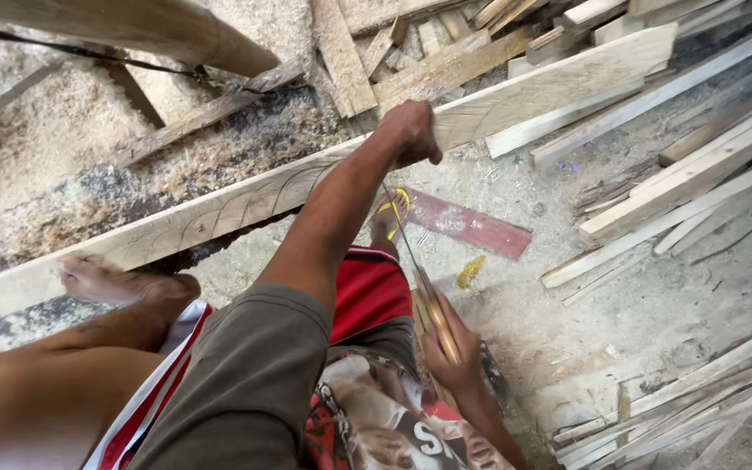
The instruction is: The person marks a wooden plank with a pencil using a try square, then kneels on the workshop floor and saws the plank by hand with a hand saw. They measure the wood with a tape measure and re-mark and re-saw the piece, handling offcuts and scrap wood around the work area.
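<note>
Sawdust-strewn floor: left hand (411, 132) grips plank (245, 202) edge, right hand (454, 357) holds handsaw (435, 313).

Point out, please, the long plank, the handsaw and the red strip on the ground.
long plank (219, 209), head view, middle of its broad face.
handsaw (439, 324), head view, wooden handle in the right hand.
red strip (467, 224), head view, its middle.

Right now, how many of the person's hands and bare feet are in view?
3 clearly: the left hand grips the long plank's edge, the right hand holds a handsaw handle, and one bare foot rests on the plank. Another foot may be hidden behind the forearm.
</note>
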